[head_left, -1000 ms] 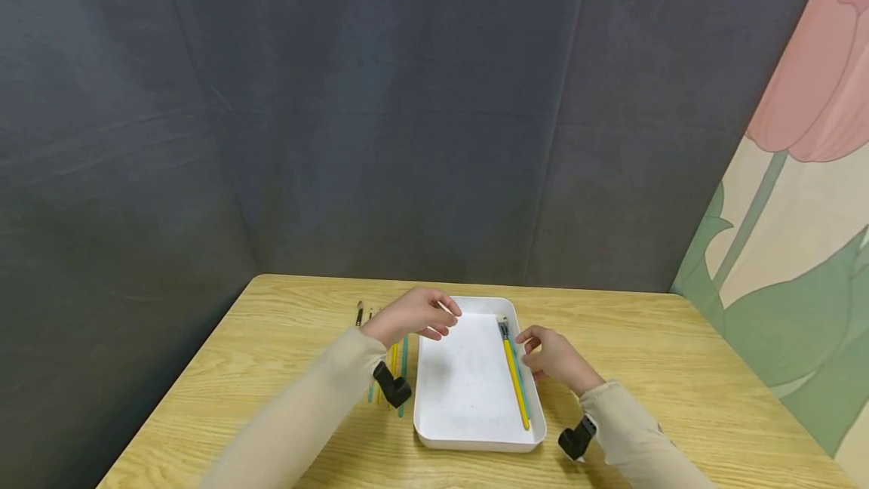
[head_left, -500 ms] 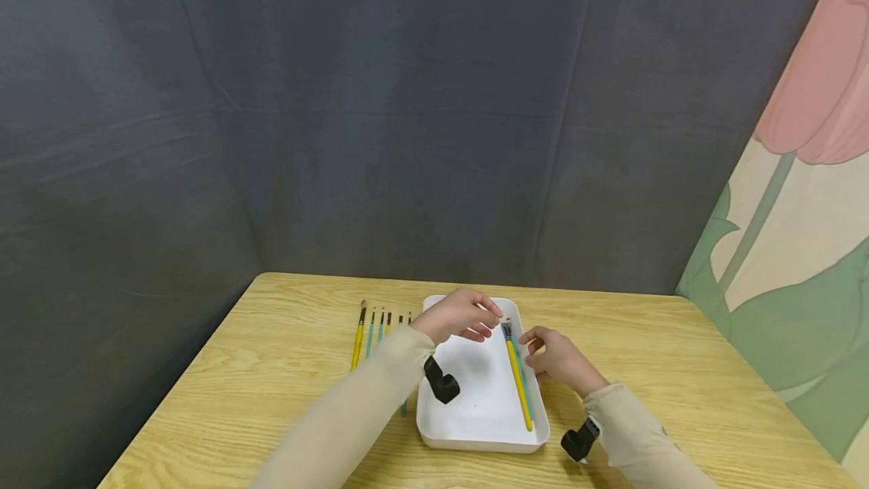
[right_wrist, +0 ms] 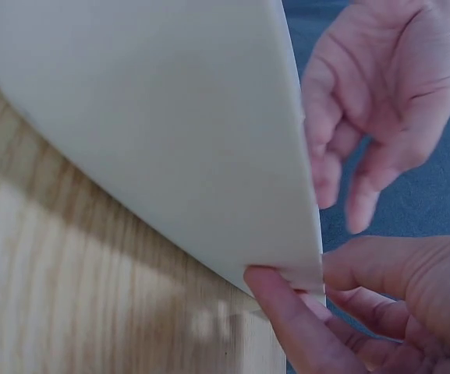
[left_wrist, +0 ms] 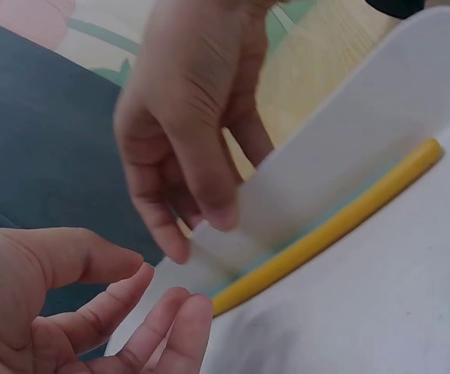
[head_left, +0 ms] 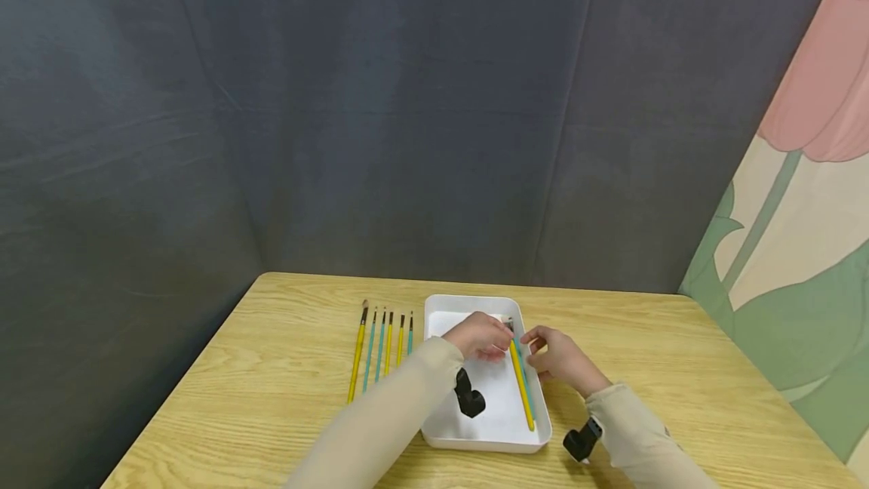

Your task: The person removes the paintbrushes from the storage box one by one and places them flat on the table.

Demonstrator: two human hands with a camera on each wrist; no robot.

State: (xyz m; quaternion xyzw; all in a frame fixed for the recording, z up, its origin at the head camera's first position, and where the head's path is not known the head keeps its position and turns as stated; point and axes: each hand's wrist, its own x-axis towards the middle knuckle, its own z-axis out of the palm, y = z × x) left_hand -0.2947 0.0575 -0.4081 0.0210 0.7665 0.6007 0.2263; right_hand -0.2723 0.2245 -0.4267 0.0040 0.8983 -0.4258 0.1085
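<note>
A white tray [head_left: 434, 440] sits on the table, holding a yellow-handled paintbrush [head_left: 523, 391] and a teal-handled paintbrush [head_left: 531, 398] along its right wall. My left hand [head_left: 480, 336] is low inside the tray, at the upper part of the yellow brush. In the left wrist view, its bent, loosely spread fingers [left_wrist: 189, 331] come right up to the yellow handle without curling round it; the bristle end is hidden there. My right hand [head_left: 560, 359] pinches the tray's right rim, with a fingertip [right_wrist: 263, 280] against the outer wall.
Several paintbrushes with yellow and teal handles, one being a yellow paintbrush [head_left: 357, 353], lie side by side on the wooden table [head_left: 271, 368] left of the tray. My left sleeve covers some lower ends. A dark curtain [head_left: 407, 134] hangs behind the table.
My left hand has moved right across the tray and down to the yellow paintbrush, uncovering the row of brushes on the table. The right hand has stayed at the tray's rim.
</note>
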